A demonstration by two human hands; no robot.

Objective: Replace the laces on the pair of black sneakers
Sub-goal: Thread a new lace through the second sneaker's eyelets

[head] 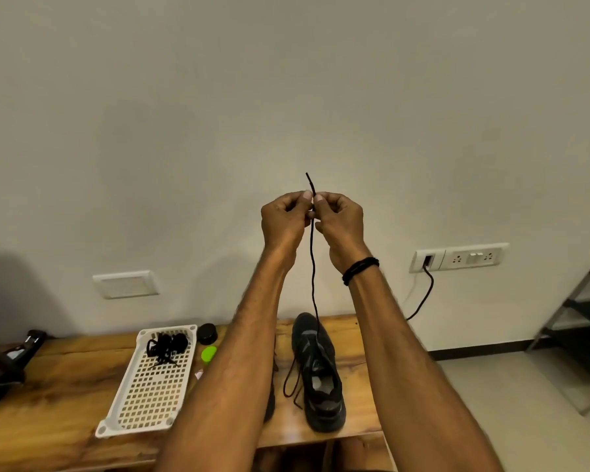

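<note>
While the lace (313, 267) hangs from the grip: both hands seem to be straightening or twisting its tip for threading. Pinch close under the tip, keep the strand lightly taut, and avoid dragging the shoe.
Left hand (283, 219): raised at mid-view, fingers curled, thumb and forefinger pinching the lace just below its tip.
Right hand (339, 221): touching the left hand at its 3 o'clock and pinching the same stretch; a black band circles the wrist.
Lace: thin, round, dark cord. A short stiff tip stands toward 12 o'clock above the fingers. The rest drops toward 6 o'clock to the sneaker (321, 373), and a slack loop lies at the sneaker's 9 o'clock.
Sneaker: black, matte upper with grey panels, toe toward 12 o'clock, resting on the surface (65, 386); most eyelets look unlaced.
Second sneaker (269, 403): a dark sliver at 9 o'clock of the first, mostly hidden behind the left forearm.
Surface: glossy wood with a warm, streaked grain.
Tray (130, 413): white perforated plastic, rectangular, at 9 o'clock of the sneakers, with a tangle of black laces (166, 345) at its far end.
Small things: a black round pot (207, 333) and a green cap (208, 354) just beside the tray at its 3 o'clock.
</note>
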